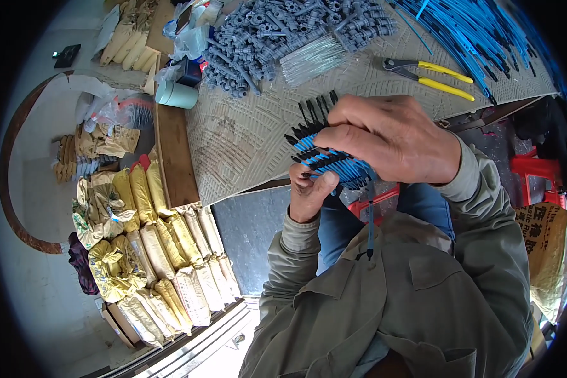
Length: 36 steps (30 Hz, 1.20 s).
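In front of my body, just off the table's near edge, I hold a bundle of thin blue tubes [343,167] with black ends. My left hand [307,198] is closed round it from below, its thumb pressed along the tubes. My right hand [397,138] lies over the top, with thumb and fingers closed on the bundle near the black tips. Several black tips stick out past the right fingertips. One tube [370,220] hangs down from the bundle in front of my jacket. The right fingertips are partly hidden.
On the table [227,151] lie a heap of grey plastic fittings [264,38], a pile of thin clear rods [313,60], yellow-handled cutters [444,67] and more blue tubes [472,38]. A pale green cup [177,94] stands at the left edge. Stacked yellow packages [170,246] are left, red stools [538,169] right.
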{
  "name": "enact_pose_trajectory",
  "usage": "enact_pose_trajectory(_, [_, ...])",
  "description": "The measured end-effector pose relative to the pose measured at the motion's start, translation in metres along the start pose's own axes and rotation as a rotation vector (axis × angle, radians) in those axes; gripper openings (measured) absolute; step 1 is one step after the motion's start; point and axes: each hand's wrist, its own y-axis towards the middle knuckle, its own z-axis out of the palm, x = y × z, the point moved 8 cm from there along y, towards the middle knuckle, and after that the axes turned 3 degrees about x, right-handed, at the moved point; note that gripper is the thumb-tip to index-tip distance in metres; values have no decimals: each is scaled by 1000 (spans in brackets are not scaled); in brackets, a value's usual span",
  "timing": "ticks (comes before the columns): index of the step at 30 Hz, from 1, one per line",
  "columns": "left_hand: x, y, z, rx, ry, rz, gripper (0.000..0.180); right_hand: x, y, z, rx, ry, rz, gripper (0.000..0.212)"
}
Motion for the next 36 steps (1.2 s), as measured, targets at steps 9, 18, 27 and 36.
enact_pose_trajectory(9, [-22,15,21,97,49,71,23,6,4,14,2,-1,36,29])
enact_pose_trajectory(18, [-16,19,29,103,4,-127,19,-132,35,33,-2,-2,353,10])
enact_pose_trajectory(27, [-13,23,31,111,-21,-205,17,-204,41,108,436,-353,396,10])
enact_pose_trajectory(36, [-10,24,24,78,-125,-185,17,-124,30,32,44,547,561,4])
